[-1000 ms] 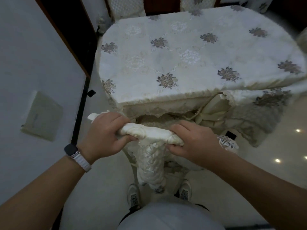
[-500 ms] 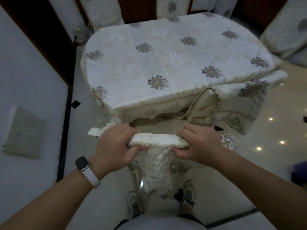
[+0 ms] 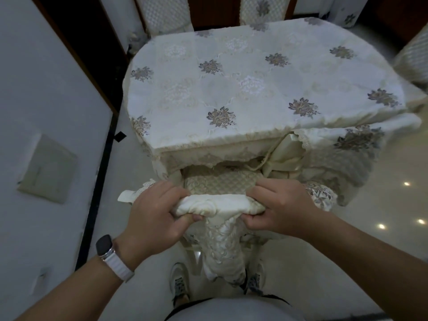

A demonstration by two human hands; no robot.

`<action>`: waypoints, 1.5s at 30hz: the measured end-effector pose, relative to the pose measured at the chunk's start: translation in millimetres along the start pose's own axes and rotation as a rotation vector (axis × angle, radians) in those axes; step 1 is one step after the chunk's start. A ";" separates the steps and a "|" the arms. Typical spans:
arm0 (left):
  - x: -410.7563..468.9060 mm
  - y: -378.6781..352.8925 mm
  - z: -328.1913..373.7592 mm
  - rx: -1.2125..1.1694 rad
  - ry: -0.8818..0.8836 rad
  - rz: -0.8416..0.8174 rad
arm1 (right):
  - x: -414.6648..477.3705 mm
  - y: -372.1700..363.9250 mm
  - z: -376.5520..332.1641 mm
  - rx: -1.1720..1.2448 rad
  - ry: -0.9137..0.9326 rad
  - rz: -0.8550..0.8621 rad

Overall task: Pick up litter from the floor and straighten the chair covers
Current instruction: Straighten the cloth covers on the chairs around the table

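A cream embroidered chair cover (image 3: 217,206) is bunched over the top of a chair back right below me. My left hand (image 3: 155,216) grips its left end and my right hand (image 3: 280,209) grips its right end, thumbs underneath. A lace tail of the cover (image 3: 225,253) hangs down the back between my hands. The chair's quilted seat (image 3: 220,184) shows just beyond, tucked under the table. No litter is visible on the floor.
A table with a floral cream tablecloth (image 3: 231,93) fills the middle. A second covered chair (image 3: 347,154) with a ribbon bow sits at its right. More covered chairs (image 3: 164,15) stand at the far side. A white wall (image 3: 46,135) is close on my left. Glossy tile floor (image 3: 382,228) lies to the right.
My view has shifted, so the table sits more to the right. Both hands keep their grip on the cover and have spread slightly apart along the chair top.
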State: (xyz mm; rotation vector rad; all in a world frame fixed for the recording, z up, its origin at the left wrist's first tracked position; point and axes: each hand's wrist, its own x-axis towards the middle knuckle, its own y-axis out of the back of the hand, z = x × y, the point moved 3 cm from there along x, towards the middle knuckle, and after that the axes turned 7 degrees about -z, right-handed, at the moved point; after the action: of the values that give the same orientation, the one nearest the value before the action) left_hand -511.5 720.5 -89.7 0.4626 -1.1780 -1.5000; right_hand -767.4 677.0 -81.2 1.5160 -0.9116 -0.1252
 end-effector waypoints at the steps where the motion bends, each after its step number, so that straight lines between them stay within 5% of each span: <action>1: 1.2 -3.2 5.7 0.006 0.023 0.002 | -2.0 3.1 6.9 0.006 0.025 0.001; 13: 25.6 -48.4 66.9 0.156 0.106 0.063 | -17.6 19.1 78.7 0.025 0.180 -0.022; 23: 36.4 -64.0 64.1 0.170 0.052 0.204 | -20.0 18.3 91.3 -0.011 0.119 0.005; 34: 33.4 -73.6 34.7 0.175 0.052 0.115 | -17.3 -3.8 91.3 0.001 0.141 0.035; 45: 53.4 -89.4 13.0 0.168 0.137 0.074 | 1.5 -31.5 116.8 0.060 0.047 -0.123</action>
State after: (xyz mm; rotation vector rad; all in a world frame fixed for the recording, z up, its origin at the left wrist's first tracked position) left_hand -584.0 667.4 -144.0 0.6190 -1.2043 -1.2907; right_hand -819.2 579.8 -131.1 1.6242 -0.7911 -0.1518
